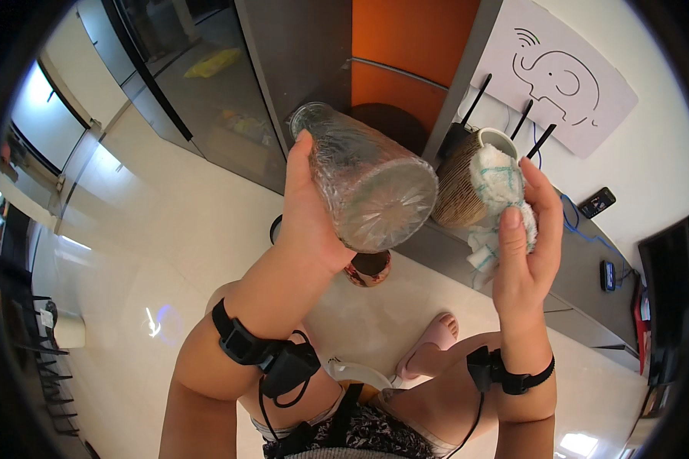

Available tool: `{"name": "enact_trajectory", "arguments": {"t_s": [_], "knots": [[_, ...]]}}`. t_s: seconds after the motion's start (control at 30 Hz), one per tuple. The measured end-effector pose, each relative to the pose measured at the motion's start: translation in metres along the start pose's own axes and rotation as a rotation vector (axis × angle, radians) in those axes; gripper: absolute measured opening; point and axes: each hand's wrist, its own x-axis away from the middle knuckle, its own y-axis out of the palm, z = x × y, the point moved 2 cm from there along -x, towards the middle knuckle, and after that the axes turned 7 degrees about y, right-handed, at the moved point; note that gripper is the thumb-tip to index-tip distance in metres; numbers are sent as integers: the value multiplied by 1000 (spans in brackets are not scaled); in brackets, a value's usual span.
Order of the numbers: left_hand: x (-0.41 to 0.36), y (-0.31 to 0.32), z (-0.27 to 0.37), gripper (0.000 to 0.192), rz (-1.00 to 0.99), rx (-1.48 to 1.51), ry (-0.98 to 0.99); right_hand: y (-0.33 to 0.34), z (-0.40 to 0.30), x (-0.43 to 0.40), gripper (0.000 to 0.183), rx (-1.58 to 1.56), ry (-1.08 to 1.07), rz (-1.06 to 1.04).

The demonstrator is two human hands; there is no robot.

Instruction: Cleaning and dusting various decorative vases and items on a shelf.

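My left hand [313,224] grips a clear glass vase [373,172] from its left side. The vase is tilted, with its round base, cut in a starburst pattern, turned towards me and its mouth pointing away to the upper left. Between the thumb and fingers of my right hand [525,246] is a bunched white cloth [496,178] with teal check lines, part of it hanging down. Just behind the cloth, a brown ribbed vase [459,186] with a white rim stands on the grey counter [585,275]. Cloth and glass vase are apart.
A router's black antennas [529,120] rise behind the ribbed vase, below a white panel [557,74] with an elephant drawing. Blue cable and a black handheld device [597,202] lie on the counter. A patterned pot [368,276] is below the glass vase. Glass-fronted doors [206,74] stand left.
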Motion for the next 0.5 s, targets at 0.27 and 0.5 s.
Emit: {"name": "enact_trajectory", "arguments": {"t_s": [0.27,0.5], "knots": [[0,-10,5,65,-100,125,-86,-3,9,-11,44,-740,483,-3],[-3,-9,1,67,-151,158,-130,-6,20,-11,42,-1192,852,-160]]}}
